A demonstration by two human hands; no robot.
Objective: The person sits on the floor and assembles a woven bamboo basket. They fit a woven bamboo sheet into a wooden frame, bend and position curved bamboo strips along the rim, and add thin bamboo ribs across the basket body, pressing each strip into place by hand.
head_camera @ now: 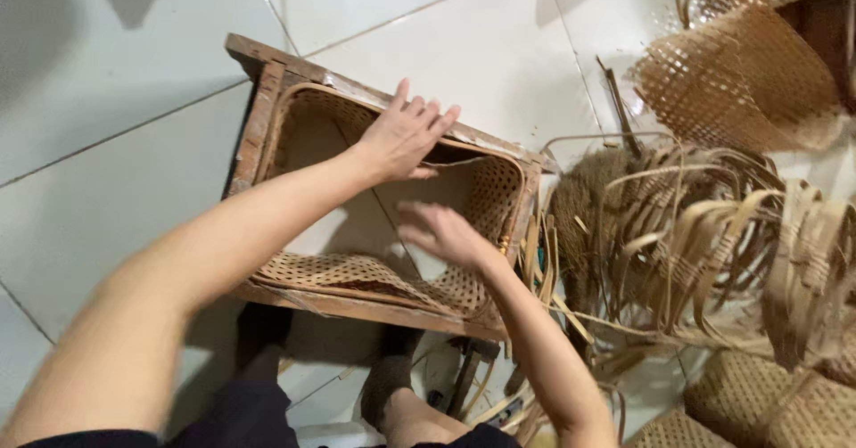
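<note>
Head view, left hand [406, 138] fingers spread on woven basket [357, 274], right hand [443, 232] blurred inside.

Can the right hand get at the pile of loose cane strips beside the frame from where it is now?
Probably yes. The right hand sits inside the wooden frame, near its right end, and the loose cane strips lie on the floor just past that end. Only the frame's low edge lies between them.

left hand [406, 140]: arm stretched forward, fingers spread flat, palm down | right hand [446, 232]: nearer, blurred, fingers loosely open
</note>
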